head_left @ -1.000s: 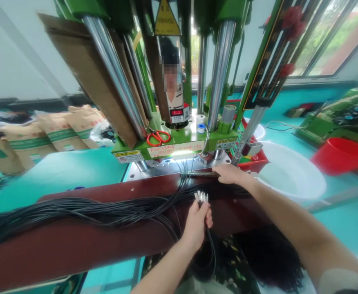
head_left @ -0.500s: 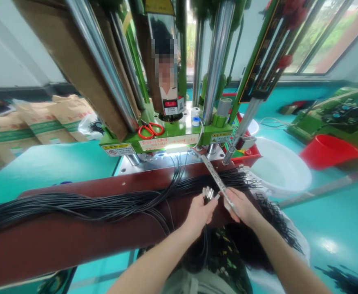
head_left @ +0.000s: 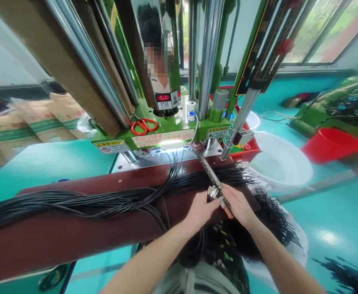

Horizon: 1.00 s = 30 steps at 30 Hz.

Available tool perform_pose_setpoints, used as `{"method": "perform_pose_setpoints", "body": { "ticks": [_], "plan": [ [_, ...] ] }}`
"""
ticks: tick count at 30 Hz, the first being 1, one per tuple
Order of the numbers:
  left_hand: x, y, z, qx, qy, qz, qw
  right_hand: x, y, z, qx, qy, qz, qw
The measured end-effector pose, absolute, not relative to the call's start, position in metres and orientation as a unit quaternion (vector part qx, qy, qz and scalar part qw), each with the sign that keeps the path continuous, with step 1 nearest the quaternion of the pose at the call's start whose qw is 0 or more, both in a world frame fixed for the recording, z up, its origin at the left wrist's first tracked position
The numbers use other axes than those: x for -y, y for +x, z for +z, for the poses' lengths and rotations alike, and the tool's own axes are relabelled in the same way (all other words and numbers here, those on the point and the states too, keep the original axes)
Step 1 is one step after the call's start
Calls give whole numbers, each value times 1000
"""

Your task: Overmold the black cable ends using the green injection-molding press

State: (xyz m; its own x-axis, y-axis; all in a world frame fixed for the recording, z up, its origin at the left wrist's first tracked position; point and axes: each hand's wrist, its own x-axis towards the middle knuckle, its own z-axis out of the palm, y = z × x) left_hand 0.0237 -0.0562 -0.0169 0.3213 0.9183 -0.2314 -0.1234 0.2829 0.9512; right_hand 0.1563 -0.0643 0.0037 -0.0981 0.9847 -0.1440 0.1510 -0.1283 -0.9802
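My left hand [head_left: 200, 209] is closed around a bunch of black cables whose silvery metal connector ends [head_left: 212, 193] poke out above the fingers. Just to its right, my right hand [head_left: 238, 205] grips the near end of a long, narrow metal bar [head_left: 209, 170] with a row of small slots or holes. The bar slants away, its far end by the lit gap of the green press [head_left: 179, 132]. Fingertips of both hands meet at the bar, and the connector ends lie against or very near its side. Contact there is partly hidden by the fingers.
Black cables [head_left: 83, 206] run along the brown bench [head_left: 74, 241]. Red-handled scissors [head_left: 144, 125] rest on the press. At right are a white basin [head_left: 283, 163], a red bucket [head_left: 332, 145] and more black parts [head_left: 274, 216] on a white bag. Paper sacks [head_left: 34, 126] stand at left.
My left hand has brought the connector ends up to the bar, and the hands are closer together. The bar now shows a darker face. The view has shifted slightly.
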Motion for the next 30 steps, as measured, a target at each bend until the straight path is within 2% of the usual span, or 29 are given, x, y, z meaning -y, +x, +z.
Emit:
{"method": "perform_pose_setpoints", "body": {
  "ticks": [5, 10, 13, 18, 30],
  "plan": [
    [57, 23, -15, -412, 471, 414, 661, 66, 154, 2, 548, -545, 500, 391],
    [52, 16, -5, -443, 369, 489, 654, 66, 153, 1, 473, -534, 531, 457],
    [52, 16, -1, -436, 330, 460, 700, 67, 154, 1, 447, -540, 529, 477],
    [55, 21, -1, -446, 357, 369, 733, 69, 154, 1, 450, -550, 528, 464],
    [59, 22, -8, -459, 357, 414, 700, 72, 153, 4, 524, -556, 501, 406]
  ]
}}
